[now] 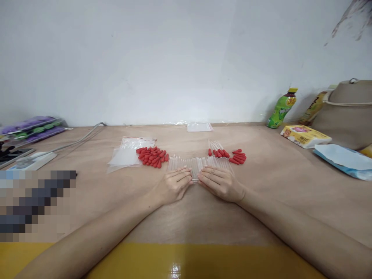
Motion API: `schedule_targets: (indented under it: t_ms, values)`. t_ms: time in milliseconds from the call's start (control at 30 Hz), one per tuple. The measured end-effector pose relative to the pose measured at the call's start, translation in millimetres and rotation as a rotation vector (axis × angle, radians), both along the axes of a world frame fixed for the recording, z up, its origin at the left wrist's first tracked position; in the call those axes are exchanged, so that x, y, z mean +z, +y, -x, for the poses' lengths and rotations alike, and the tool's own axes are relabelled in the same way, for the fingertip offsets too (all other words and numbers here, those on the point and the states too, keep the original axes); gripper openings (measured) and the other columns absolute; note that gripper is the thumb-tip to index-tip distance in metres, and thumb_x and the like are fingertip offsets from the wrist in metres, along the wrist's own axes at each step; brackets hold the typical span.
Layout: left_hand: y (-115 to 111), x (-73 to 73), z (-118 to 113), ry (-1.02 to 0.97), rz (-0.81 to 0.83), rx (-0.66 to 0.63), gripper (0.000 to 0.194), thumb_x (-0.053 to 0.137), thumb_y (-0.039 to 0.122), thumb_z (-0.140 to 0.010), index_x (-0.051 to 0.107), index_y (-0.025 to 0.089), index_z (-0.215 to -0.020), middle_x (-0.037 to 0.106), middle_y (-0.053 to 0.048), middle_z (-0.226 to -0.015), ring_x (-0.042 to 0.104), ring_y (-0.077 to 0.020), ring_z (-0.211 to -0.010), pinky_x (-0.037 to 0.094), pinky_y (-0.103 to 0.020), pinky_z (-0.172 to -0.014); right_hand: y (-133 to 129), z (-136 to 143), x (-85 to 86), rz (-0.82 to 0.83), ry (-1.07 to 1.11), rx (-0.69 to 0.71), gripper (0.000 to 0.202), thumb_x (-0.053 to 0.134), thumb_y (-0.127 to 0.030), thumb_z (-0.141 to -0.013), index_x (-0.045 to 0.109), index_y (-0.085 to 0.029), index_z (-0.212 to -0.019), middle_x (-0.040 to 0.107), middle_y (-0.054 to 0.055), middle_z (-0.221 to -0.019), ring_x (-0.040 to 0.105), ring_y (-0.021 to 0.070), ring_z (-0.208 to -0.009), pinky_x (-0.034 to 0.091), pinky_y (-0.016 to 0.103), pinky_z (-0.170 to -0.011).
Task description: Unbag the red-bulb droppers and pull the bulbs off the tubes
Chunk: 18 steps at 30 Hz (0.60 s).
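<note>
Many clear thin tubes (pixel 195 164) lie side by side in a row on the table in front of me. My left hand (pixel 176 184) rests on the left part of the row, fingers stretched out and close together. My right hand (pixel 219 181) lies the same way on the right part, fingertips pointing toward the left hand. Both hands cover the near ends of many tubes. A pile of red rubber bulbs (pixel 151 156) sits beyond my left hand. Past my right hand are tubes with red bulbs (pixel 221 153) at their near ends, and more loose-looking red bulbs (pixel 238 157) beside them.
Clear plastic bags (pixel 123 157) lie left of the red pile, and another small bag (pixel 200 127) lies by the wall. A green bottle (pixel 281 108), yellow tissue pack (pixel 305 136), blue-white packet (pixel 343 161) and beige bag (pixel 345 112) stand right. A power strip (pixel 36 161) is left.
</note>
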<state>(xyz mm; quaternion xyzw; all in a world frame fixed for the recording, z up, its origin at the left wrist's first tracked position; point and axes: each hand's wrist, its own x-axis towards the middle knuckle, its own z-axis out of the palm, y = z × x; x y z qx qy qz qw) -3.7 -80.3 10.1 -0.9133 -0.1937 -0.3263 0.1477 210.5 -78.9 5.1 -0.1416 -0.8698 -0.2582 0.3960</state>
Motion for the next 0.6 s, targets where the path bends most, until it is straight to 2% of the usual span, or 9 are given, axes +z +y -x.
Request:
schedule_targets:
  t_ms: [300, 467, 533, 600]
  values:
    - [-1, -2.3, 1, -0.061, 0.076, -0.029, 0.014, 0.049, 0.012, -0.083, 0.058, 0.012, -0.093, 0.067, -0.007, -0.089, 0.062, -0.0158, -0.095, 0.048, -0.033, -0.094, -2, -7, 7.4, -0.055, -0.037, 0.017, 0.022, 0.044, -0.007, -0.083, 0.064, -0.012, -0.093, 0.070, 0.008, -0.086, 0.063, 0.0186, -0.091, 0.053, 0.034, -0.086]
    - [-4, -2.5, 4, -0.115, 0.102, -0.044, 0.015, 0.050, 0.011, -0.083, 0.058, 0.012, -0.096, 0.067, -0.006, -0.089, 0.062, -0.0161, -0.094, 0.049, -0.033, -0.094, 0, -13, 7.0, -0.088, -0.027, 0.033, 0.021, 0.045, -0.008, -0.083, 0.063, -0.012, -0.093, 0.070, 0.007, -0.084, 0.063, 0.0178, -0.091, 0.054, 0.034, -0.085]
    - [-2, -0.9, 12, -0.145, 0.116, -0.011, 0.016, 0.050, 0.010, -0.083, 0.058, 0.013, -0.095, 0.067, -0.006, -0.089, 0.061, -0.0164, -0.096, 0.048, -0.034, -0.094, 4, -22, 7.3, -0.072, 0.011, 0.031, 0.020, 0.046, -0.008, -0.083, 0.063, -0.012, -0.092, 0.070, 0.007, -0.085, 0.064, 0.0179, -0.090, 0.054, 0.035, -0.085]
    - [5, 1.2, 23, -0.196, 0.106, 0.076, 0.015, 0.050, 0.011, -0.083, 0.059, 0.015, -0.094, 0.066, -0.005, -0.092, 0.061, -0.0164, -0.094, 0.049, -0.033, -0.090, 10, -35, 9.3, -0.007, 0.121, -0.048, 0.016, 0.052, -0.011, -0.082, 0.064, -0.016, -0.091, 0.070, 0.005, -0.084, 0.064, 0.0170, -0.086, 0.053, 0.034, -0.083]
